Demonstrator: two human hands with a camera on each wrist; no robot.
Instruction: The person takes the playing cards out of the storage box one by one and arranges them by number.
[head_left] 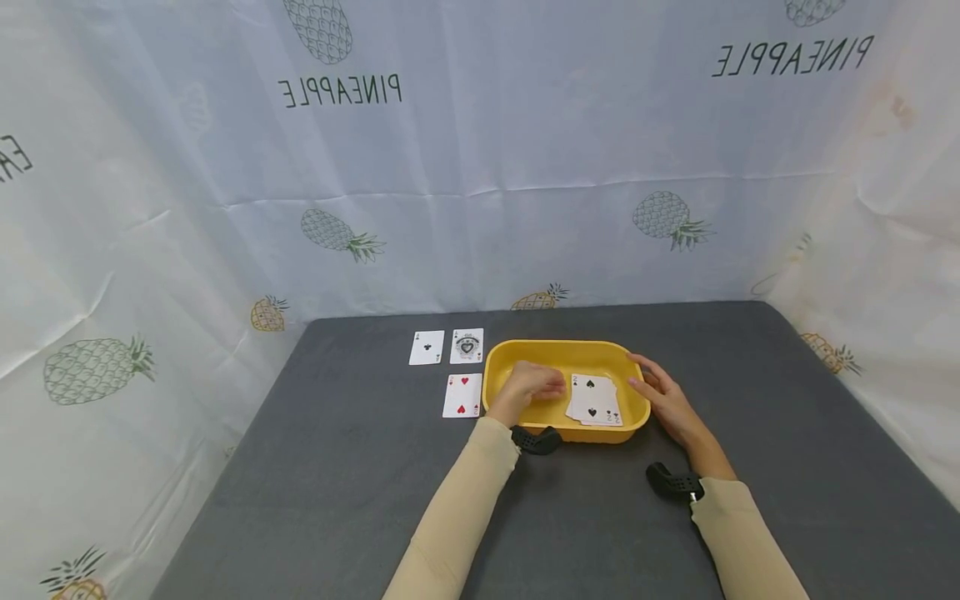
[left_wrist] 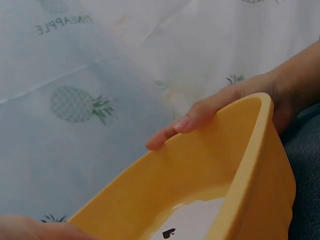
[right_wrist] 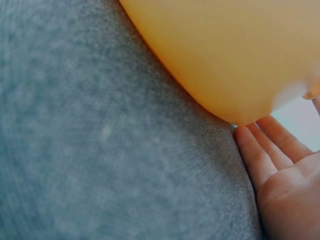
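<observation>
My left hand (head_left: 533,383) is over the left part of a yellow tray (head_left: 555,347), its fingers pointing right toward a small pile of playing cards (head_left: 596,402). No card shows in it, though its fingertips are partly hidden. A two of spades lies on top of the pile. My right hand (head_left: 670,408) touches the tray's right end. The right wrist view shows the right hand (right_wrist: 290,185) with fairly straight fingers against the tray's outer wall. In the left wrist view, a thumb and finger of the right hand (left_wrist: 220,107) rest along the rim.
Left of the tray lie three face-up cards on the dark table (head_left: 360,475): an ace of clubs (head_left: 427,347), a card with a round emblem (head_left: 467,346) and a two of hearts (head_left: 462,396). A pineapple-print curtain (head_left: 480,125) hangs behind and at both sides.
</observation>
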